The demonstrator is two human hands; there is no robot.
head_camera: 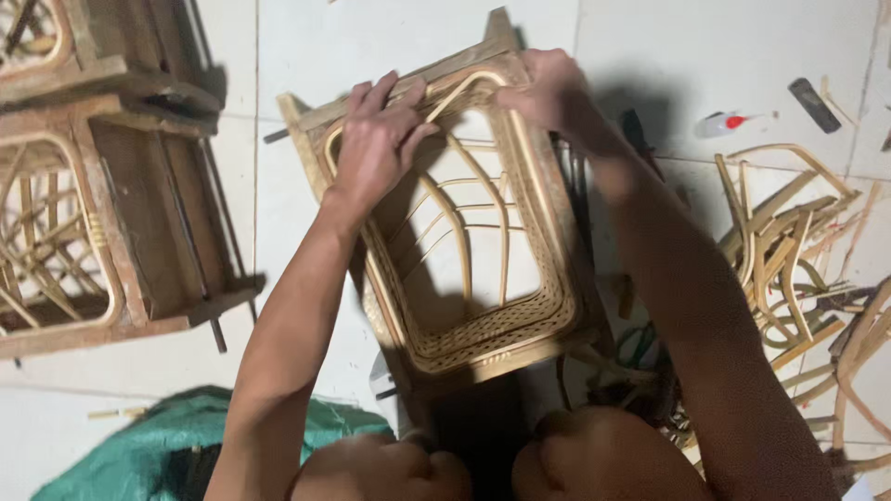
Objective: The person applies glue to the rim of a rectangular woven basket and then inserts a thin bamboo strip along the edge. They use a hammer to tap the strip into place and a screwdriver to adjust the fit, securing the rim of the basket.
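The person sat over a white tiled floor [306,37] with a wooden stool frame [483,357] standing between the knees, its open top turned up toward the camera. A woven cane border ran around the inside of the frame, and curved cane rods [464,232] crossed the opening below it.

The left hand [376,139] lay across the far left part of the frame, fingers spread and curled down over the top rail, pressing on a bent cane strip [455,93] that followed the inner edge. It was partly closed, gripping rail and strip together. The right hand [548,88] was at the far right corner of the frame, fingers bent tightly around the same cane strip where it curved into the corner; the fingertips were hidden behind the wood, so how firmly they pinched could not be told.

To the left stood two more wooden frames [139,241] with cane work inside, touching each other. To the right, a loose heap of cane offcuts [789,250] lay on the floor, well apart from the hands. Beyond it lay a small white bottle with a red cap [729,122] and a dark flat tool [814,104]. A green cloth [176,436] was bunched near the left elbow.
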